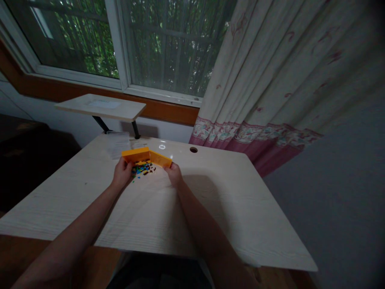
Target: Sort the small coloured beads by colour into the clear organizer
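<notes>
Two orange flat plates meet at an angle on the pale wooden table point(210, 192). My left hand point(122, 173) grips the left orange plate point(136, 154) by its near corner. My right hand point(173, 173) holds the end of the right orange plate point(161, 159). Between the hands, just in front of the plates, lies a small heap of tiny coloured bricks point(142, 168) in blue, yellow, black and red. Both hands have their fingers curled.
A clear plastic bag or lid point(118, 142) lies behind the plates. A cable hole point(193, 149) sits in the table's far side. A small raised shelf point(100, 106) stands at the back left under the window. A curtain point(270, 80) hangs at the right.
</notes>
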Available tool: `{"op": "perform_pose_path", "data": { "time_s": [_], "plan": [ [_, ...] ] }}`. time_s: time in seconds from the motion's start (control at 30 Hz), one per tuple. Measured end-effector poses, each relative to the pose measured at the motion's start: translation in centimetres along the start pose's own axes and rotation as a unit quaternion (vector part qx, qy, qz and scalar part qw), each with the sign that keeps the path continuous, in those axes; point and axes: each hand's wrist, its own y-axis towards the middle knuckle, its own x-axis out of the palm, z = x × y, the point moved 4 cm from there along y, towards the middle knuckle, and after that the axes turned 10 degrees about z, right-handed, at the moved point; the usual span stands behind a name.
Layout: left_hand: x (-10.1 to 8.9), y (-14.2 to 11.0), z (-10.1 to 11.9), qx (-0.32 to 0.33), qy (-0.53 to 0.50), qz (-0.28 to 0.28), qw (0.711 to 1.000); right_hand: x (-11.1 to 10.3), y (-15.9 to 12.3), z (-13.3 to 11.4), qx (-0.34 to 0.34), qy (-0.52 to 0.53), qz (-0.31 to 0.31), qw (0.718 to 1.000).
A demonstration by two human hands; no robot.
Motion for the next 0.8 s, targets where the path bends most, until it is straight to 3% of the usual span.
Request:
{"op": "perform_pose_path", "data": {
  "time_s": [0.33, 0.5, 0.63, 0.8],
  "plan": [
    [-0.2, -0.2, 0.3, 0.03, 0.051, 0.0, 0.998, 0.0, 0.2, 0.6, -0.036, 0.083, 0.035, 0.995],
    [-0.3, 0.0, -0.7, 0.022, 0.03, 0.014, 0.999, -0.1, 0.3, 0.8, -0.046, 0.058, 0.06, 0.996],
    [-0.2, 0.0, -1.1, 0.027, 0.03, 0.019, 0.999, -0.2, 0.3, 0.8, -0.089, 0.139, 0.077, 0.983],
    [-0.3, -0.1, 0.0, 0.046, 0.022, 0.024, 0.998, -0.3, 0.3, 0.8, -0.132, 0.194, 0.07, 0.969]
  ]
}}
